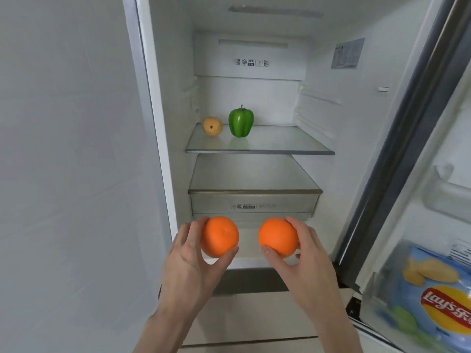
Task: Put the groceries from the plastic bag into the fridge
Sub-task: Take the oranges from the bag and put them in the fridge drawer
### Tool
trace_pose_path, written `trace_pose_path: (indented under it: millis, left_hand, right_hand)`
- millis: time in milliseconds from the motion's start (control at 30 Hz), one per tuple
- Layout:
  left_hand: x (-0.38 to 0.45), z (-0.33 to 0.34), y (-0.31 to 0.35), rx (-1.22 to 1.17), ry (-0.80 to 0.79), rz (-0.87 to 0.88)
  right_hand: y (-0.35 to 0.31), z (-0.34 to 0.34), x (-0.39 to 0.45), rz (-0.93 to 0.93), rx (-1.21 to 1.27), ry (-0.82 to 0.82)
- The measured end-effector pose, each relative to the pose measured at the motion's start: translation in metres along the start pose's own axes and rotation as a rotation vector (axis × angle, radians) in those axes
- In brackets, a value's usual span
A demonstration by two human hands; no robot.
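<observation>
Orange fruit gripped by left hand (190, 261) fingers | right hand (303, 256) likewise | crisps bag (438, 301) cropped

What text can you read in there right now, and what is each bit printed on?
"Lay's": chip bag in the door bin; the characters after it are cut off.
"净 DEO": panel on the fridge back wall; smaller print beside it is unreadable.
"冷藏": drawer front, faint; the rest is blurred.
Sticker on the right inner wall: too small to read.

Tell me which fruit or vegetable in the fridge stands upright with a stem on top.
The green bell pepper on the glass shelf; the yellowish fruit left of it lies rounder and lower.
</observation>
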State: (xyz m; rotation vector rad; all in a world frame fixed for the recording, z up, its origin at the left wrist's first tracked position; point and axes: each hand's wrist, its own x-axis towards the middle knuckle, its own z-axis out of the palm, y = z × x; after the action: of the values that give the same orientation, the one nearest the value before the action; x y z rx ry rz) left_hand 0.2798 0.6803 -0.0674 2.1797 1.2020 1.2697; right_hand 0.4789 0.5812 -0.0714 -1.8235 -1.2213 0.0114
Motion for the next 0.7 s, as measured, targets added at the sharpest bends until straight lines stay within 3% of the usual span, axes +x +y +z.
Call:
trace_pose_path:
  millis: [300,700]
  left_hand:
    - [0.095,0.037,-0.036,-0.013,0.006,0.012]
    - [0.155,0.078,-0.053,-0.145,-0.004,-0.004]
  right_hand:
    - [-0.008,0.045,0.091,-0.007,0.055,0.084]
    - [0.003,0.076,0.147,0.012,0.111,0.178]
